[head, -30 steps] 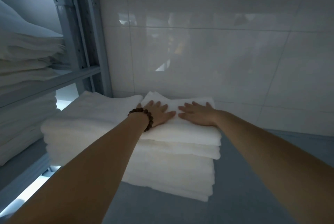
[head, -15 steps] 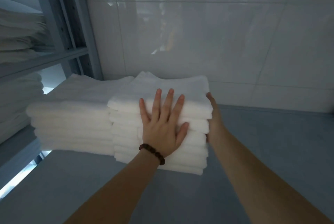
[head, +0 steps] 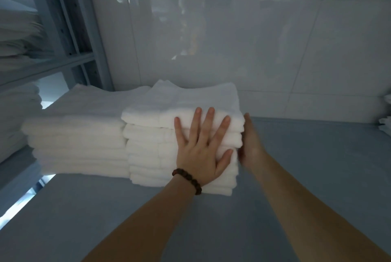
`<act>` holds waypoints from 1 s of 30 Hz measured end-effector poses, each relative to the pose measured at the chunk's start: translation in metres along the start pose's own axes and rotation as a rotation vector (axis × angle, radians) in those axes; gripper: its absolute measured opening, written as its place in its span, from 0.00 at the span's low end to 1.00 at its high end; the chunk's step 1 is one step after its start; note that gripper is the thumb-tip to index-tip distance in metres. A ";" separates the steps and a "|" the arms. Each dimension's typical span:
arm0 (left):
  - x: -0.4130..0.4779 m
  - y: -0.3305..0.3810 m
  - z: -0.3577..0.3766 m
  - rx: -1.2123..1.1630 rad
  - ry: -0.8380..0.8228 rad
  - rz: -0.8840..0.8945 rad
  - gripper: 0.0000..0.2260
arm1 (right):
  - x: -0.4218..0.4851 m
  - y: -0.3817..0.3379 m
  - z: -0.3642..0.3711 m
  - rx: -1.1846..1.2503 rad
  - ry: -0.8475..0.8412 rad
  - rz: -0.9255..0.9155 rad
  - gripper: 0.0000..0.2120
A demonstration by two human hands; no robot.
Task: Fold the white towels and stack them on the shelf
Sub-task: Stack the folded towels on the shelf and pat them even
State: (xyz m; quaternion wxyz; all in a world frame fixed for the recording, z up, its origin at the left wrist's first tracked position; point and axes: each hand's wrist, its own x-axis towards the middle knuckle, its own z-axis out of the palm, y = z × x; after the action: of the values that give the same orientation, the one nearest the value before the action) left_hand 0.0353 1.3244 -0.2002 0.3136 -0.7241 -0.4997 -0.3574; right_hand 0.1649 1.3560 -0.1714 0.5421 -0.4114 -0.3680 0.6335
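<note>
While your open left hand (head: 202, 154) flattens the folded white towel stack's (head: 182, 135) front, your open right hand (head: 250, 145) braces its right side, gripping nothing, on the grey shelf (head: 317, 166).

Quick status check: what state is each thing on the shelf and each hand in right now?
Right stack: folded, upright, touching left stack.
Left stack: folded, lower, untouched.
Left hand: open, flat against right stack's front.
Right hand: blurred, at stack's right side.
Shelf: bare to the right.
</note>
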 end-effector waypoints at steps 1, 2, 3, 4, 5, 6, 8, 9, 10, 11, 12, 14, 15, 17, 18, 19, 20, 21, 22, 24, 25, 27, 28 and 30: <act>0.001 0.001 0.002 0.008 0.005 -0.007 0.31 | -0.002 0.007 0.002 -0.094 0.042 -0.020 0.20; 0.002 0.002 0.003 0.013 0.005 -0.012 0.31 | -0.004 0.011 0.006 -0.120 0.047 -0.032 0.20; 0.004 0.003 0.004 0.013 -0.004 -0.017 0.31 | -0.004 0.012 0.008 -0.098 0.040 -0.023 0.20; 0.006 0.004 0.005 0.012 -0.013 -0.020 0.31 | -0.004 0.010 0.006 -0.072 0.011 -0.010 0.20; 0.007 0.005 0.005 0.010 -0.016 -0.020 0.30 | -0.004 0.005 0.004 -0.058 -0.014 0.006 0.20; 0.006 0.007 0.005 0.000 -0.010 -0.021 0.30 | -0.001 0.000 -0.001 -0.074 -0.033 -0.001 0.20; 0.000 0.012 0.005 -0.033 -0.002 0.002 0.29 | 0.007 -0.004 -0.014 -0.090 -0.022 -0.028 0.20; -0.005 0.013 0.005 -0.039 0.000 0.034 0.29 | 0.010 0.000 -0.017 -0.092 -0.026 -0.024 0.20; -0.010 0.013 0.007 -0.033 -0.003 0.074 0.29 | 0.012 0.007 -0.018 -0.097 -0.039 -0.018 0.19; -0.013 0.013 0.009 -0.020 -0.009 0.106 0.30 | 0.013 0.014 -0.016 -0.128 -0.042 -0.019 0.16; -0.015 0.012 0.011 -0.004 -0.016 0.116 0.30 | 0.016 0.021 -0.013 -0.168 -0.008 -0.026 0.12; -0.013 0.012 0.015 0.027 -0.043 0.094 0.29 | 0.018 0.028 -0.010 -0.211 0.034 -0.058 0.13; -0.012 0.013 0.015 0.036 -0.062 0.085 0.29 | 0.019 0.026 -0.010 -0.152 0.001 -0.059 0.16; -0.011 0.017 0.013 0.025 -0.087 0.077 0.29 | 0.021 0.020 -0.013 -0.076 -0.070 -0.035 0.19; -0.012 0.019 0.010 0.004 -0.091 0.081 0.29 | 0.021 0.016 -0.015 -0.084 -0.127 -0.011 0.19; -0.013 0.021 0.006 -0.017 -0.089 0.082 0.29 | 0.018 0.009 -0.018 -0.142 -0.177 0.013 0.18; -0.014 0.019 0.002 -0.027 -0.078 0.075 0.30 | 0.016 0.001 -0.020 -0.200 -0.194 0.038 0.19; -0.012 0.013 -0.005 -0.023 -0.056 0.051 0.30 | 0.013 -0.008 -0.021 -0.257 -0.147 0.049 0.22; -0.008 0.004 -0.012 -0.009 -0.030 0.007 0.29 | 0.011 -0.019 -0.021 -0.307 -0.050 0.028 0.23; 0.006 -0.022 -0.027 0.038 0.024 -0.100 0.28 | 0.006 -0.047 -0.015 -0.388 0.138 -0.166 0.23; 0.015 -0.038 -0.033 0.067 0.040 -0.145 0.28 | 0.002 -0.060 -0.007 -0.463 0.180 -0.300 0.22; 0.029 -0.065 -0.039 0.108 0.017 -0.192 0.25 | -0.012 -0.077 0.017 -0.735 0.159 -0.652 0.21; 0.032 -0.074 -0.039 0.117 -0.022 -0.194 0.24 | -0.020 -0.079 0.034 -0.982 0.126 -0.847 0.22; 0.031 -0.087 -0.037 0.122 -0.126 -0.170 0.24 | -0.027 -0.068 0.064 -1.537 0.012 -1.113 0.28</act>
State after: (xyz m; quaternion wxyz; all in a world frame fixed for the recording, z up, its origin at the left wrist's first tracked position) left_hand -0.0474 1.3366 -0.1453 0.2936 -0.6797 -0.5988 -0.3055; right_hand 0.1338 1.3377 -0.0812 0.3487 -0.4242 -0.8250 -0.1339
